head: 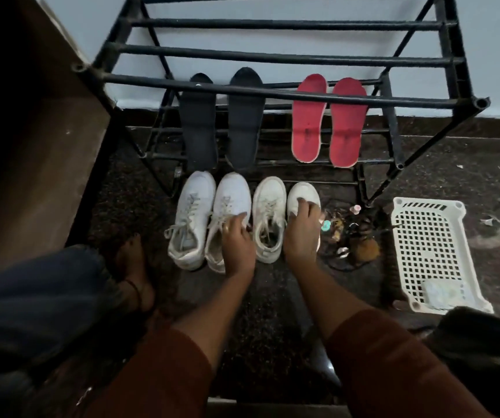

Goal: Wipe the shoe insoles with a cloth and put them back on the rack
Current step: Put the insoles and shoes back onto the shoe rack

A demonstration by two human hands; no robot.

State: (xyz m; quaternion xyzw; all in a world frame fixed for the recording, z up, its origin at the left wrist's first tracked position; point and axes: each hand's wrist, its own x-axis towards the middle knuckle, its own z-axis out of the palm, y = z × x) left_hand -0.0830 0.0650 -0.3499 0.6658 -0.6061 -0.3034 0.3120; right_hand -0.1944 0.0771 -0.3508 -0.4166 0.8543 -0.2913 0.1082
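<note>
Two black insoles (198, 122) (244, 116) and two red insoles (306, 119) (346, 123) lean side by side on the lower bars of the black metal shoe rack (273, 96). On the floor in front stand two pairs of white sneakers. My left hand (236, 239) grips the second sneaker from the left (229, 194) at its laces and opening. My right hand (301, 230) lies over the rightmost sneaker (298, 191), fingers curled onto its upper. A folded pale cloth (440, 292) lies in the white basket.
A white perforated plastic basket (429, 236) sits on the floor at the right. Small clutter and cords (348, 233) lie between basket and shoes. A brown wooden cabinet side (37, 146) stands at the left. My bare foot (135, 273) rests left of the shoes.
</note>
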